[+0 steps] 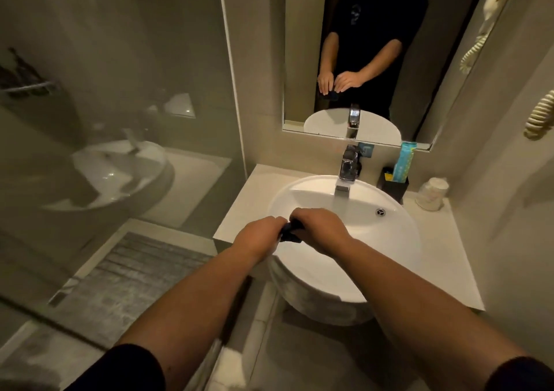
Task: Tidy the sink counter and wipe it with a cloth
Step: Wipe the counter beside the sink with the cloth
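A round white sink (389, 232) sits in a pale counter (440, 255). Over the front of the bowl I hold a small dark cloth (290, 232), bunched up between both hands. My left hand (257, 236) grips its left end and my right hand (319, 229) closes over its right end. Most of the cloth is hidden by my fingers. A chrome tap (347, 169) rises at the back of the sink.
A black holder (392, 185) with a turquoise packet (404, 161) stands at the back right of the counter, beside wrapped paper cups (431, 194). A mirror (299, 46) hangs above. A glass shower partition (120, 121) is to the left, a coiled cord (539, 118) on the right wall.
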Demonstrator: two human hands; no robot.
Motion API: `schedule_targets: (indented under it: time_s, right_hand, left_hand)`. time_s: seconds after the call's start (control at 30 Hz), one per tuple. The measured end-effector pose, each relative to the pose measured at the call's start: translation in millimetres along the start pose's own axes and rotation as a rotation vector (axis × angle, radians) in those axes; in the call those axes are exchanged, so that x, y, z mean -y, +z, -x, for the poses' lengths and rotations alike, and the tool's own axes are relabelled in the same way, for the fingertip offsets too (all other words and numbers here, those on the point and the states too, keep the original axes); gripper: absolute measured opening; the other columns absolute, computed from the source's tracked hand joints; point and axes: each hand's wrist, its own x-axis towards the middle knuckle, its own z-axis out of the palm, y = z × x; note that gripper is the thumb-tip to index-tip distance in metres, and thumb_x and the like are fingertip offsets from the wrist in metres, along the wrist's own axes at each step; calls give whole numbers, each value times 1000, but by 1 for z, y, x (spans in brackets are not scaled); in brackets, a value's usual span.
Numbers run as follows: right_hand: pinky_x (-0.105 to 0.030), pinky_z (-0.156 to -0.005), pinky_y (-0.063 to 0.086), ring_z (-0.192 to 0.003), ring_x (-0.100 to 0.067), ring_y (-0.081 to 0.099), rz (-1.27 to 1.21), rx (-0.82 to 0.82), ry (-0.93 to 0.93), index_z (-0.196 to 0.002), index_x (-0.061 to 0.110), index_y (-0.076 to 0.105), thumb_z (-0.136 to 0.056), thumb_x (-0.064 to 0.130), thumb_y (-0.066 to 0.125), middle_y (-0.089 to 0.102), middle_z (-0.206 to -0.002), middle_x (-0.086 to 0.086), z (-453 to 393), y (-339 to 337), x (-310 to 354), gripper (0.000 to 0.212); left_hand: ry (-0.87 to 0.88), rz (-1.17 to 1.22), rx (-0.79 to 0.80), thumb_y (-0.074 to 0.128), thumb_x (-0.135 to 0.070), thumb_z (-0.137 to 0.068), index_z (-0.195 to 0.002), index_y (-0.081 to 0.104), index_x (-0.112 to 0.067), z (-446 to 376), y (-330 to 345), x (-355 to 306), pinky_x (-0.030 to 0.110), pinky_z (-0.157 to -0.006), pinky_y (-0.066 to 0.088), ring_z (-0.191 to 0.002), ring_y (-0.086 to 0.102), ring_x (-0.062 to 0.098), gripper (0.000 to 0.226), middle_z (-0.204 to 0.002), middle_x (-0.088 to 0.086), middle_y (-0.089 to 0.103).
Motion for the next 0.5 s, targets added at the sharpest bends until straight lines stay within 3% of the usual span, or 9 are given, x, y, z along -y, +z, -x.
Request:
schedule_targets:
  time_s: [0.13,0.33,0.4,0.5]
  right_hand:
    - [-33,-57,43,-72,-26,58,10,-26,-33,-88,21,63,-84,38,61,68,-80,-3,-37,6,4,17]
    - [-31,-55,36,-75,-27,61,15,-32,30,-87,23,62,-82,31,61,67,-78,-2,-106,30,-20,10]
    - [-34,-63,44,-84,-28,62,8,-44,69,-96,23,63,-81,33,64,69,-88,-2,-128,39,-42,18]
    - [-40,-91,46,-109,-30,58,83,-22,134,-122,18,56,-84,42,64,66,-117,-7,-152,56,-82,45]
  left_hand:
    - [-42,18,-5,45,-28,-98,-118,57,-22,-20,-10,28,41,-75,50,-93,61,31,24,-108,6,67]
    - [-59,-2,-47,41,-20,-95,-100,60,-18,-84,-11,71,36,-62,44,-81,61,30,19,-97,6,65]
    - [-43,-26,-54,43,-17,-93,-101,58,-17,-114,-13,88,38,-64,47,-81,60,30,17,-97,7,64]
    - [-49,-10,-41,44,-13,-93,-101,56,-15,-156,-16,118,37,-63,46,-78,58,28,15,-95,6,63]
